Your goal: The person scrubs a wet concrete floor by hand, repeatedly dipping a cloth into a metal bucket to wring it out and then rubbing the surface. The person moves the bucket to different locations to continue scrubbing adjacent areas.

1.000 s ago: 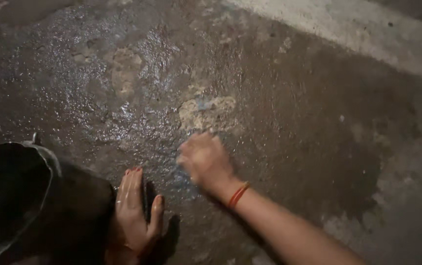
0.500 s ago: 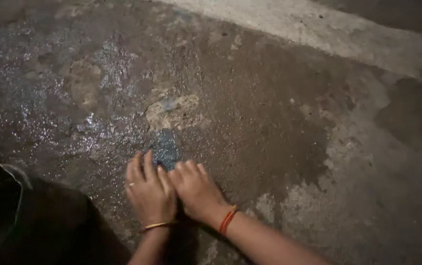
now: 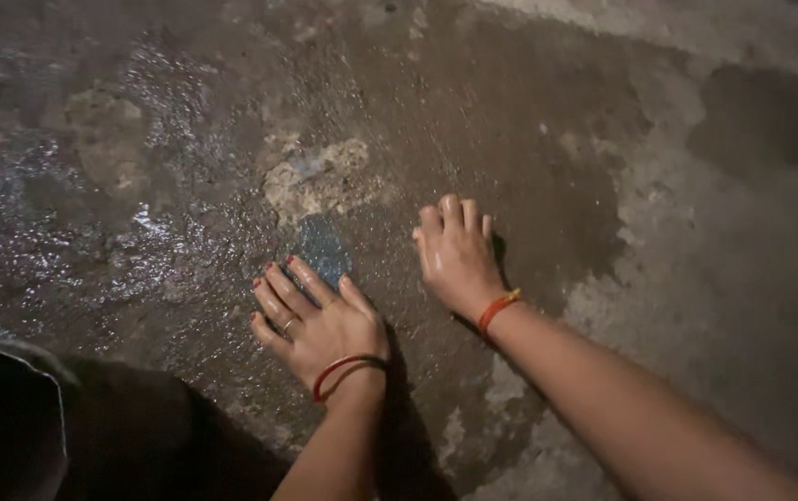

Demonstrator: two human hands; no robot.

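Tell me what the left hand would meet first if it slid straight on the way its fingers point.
Probably the blue patch just past the left hand, then the pale rough patch on the wet floor.

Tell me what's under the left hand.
The left hand lies flat on the wet floor, fingertips at a blue patch. Whatever lies beneath the palm is covered. The right hand presses the floor beside it.

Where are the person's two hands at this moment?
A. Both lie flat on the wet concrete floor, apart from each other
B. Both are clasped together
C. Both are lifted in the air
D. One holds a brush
A: the left hand and the right hand each press palm down on the wet concrete floor, with a gap between them and nothing held.
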